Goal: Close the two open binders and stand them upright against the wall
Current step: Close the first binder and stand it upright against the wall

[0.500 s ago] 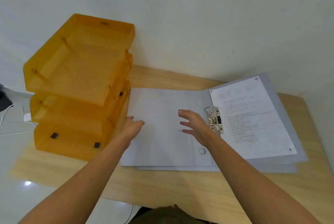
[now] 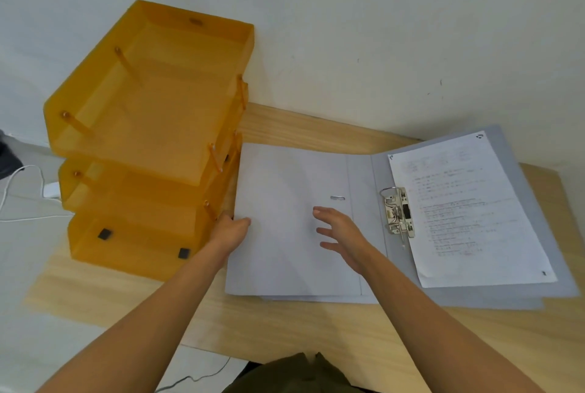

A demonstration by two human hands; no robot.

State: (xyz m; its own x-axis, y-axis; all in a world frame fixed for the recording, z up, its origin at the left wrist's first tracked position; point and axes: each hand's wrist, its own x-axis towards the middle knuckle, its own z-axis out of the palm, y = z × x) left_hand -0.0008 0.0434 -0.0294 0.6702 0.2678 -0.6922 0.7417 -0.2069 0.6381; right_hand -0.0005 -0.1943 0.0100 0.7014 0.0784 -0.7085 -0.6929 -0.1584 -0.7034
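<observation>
Pale wall (image 2: 348, 28) rises behind the wooden desk (image 2: 300, 329), where the top binder (image 2: 285, 234) lies open and flat, a second one seemingly beneath it. My left hand (image 2: 229, 229) pinches its left cover edge beside the orange trays (image 2: 152, 139); my right hand (image 2: 343, 235) hovers spread, holding nothing, near the ring clip (image 2: 399, 212) and printed sheet (image 2: 468, 209).
</observation>
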